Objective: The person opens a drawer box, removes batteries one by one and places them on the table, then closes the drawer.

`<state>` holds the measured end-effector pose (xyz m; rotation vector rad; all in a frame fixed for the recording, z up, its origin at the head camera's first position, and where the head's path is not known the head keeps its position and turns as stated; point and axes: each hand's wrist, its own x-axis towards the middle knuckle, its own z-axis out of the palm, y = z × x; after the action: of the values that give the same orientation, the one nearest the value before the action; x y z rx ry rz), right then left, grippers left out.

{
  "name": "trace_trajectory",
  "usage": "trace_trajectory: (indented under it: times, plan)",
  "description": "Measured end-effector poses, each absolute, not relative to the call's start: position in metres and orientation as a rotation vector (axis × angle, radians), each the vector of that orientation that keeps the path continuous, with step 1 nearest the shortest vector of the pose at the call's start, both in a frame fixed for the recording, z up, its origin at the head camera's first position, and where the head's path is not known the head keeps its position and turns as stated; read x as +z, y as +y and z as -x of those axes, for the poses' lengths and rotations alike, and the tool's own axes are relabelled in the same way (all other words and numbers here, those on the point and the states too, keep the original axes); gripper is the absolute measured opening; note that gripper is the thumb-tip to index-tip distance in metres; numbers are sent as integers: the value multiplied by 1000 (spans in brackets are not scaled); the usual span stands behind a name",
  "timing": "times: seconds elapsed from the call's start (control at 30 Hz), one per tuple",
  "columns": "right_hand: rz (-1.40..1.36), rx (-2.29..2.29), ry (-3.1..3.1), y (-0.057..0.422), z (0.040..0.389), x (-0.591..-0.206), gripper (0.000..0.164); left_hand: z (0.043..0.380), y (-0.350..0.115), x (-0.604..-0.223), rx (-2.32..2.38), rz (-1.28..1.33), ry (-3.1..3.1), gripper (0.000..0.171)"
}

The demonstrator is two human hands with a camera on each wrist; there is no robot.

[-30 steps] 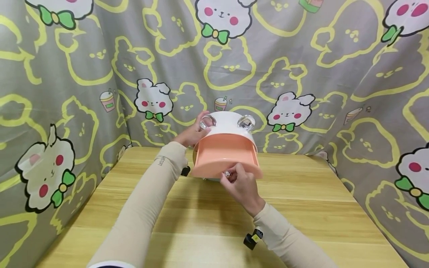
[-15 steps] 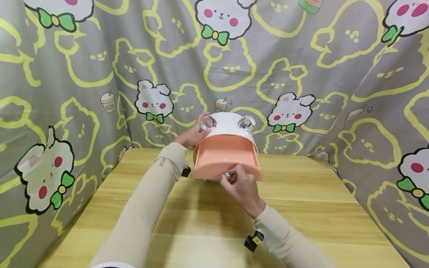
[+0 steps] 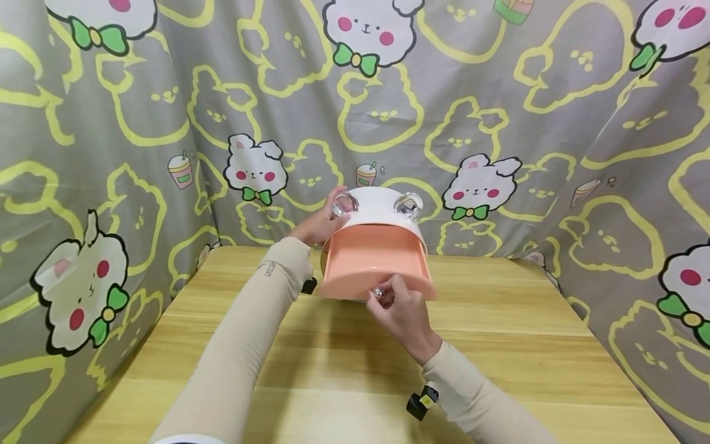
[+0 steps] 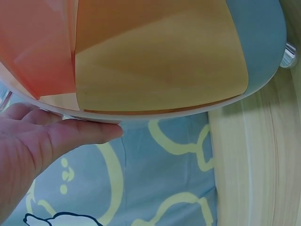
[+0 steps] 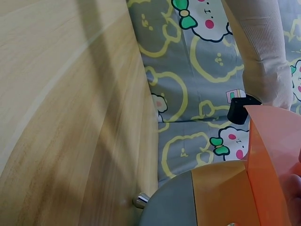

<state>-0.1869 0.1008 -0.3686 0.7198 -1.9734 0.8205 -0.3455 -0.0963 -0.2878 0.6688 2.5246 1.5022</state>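
A small drawer cabinet [image 3: 373, 200] with a white rounded top and two shiny ear shapes stands on the table. Its top drawer [image 3: 346, 282], peach-coloured, is pulled out, and bare floor shows inside. My right hand [image 3: 403, 314] pinches the silver knob [image 3: 379, 293] on that drawer's front. At the upper left side of the cabinet my left hand [image 3: 323, 221] presses beside one ear; in the left wrist view a straight finger [image 4: 96, 132] lies along the side. Lower down are a yellow-orange drawer front [image 4: 164, 61] and a grey-blue section [image 4: 261, 37].
The wooden table [image 3: 499, 345] reaches around the cabinet on both sides and toward me. A grey patterned curtain [image 3: 399, 129] encloses the back and both sides, close behind the cabinet. A silver foot [image 5: 140, 200] supports the cabinet.
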Motion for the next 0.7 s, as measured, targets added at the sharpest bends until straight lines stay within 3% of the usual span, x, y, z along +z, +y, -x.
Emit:
trace_trajectory:
  times: [0.7]
  plan:
    - [-766, 802, -1980, 103, 185, -371, 20, 346, -98, -290, 1503, -741, 2529, 66]
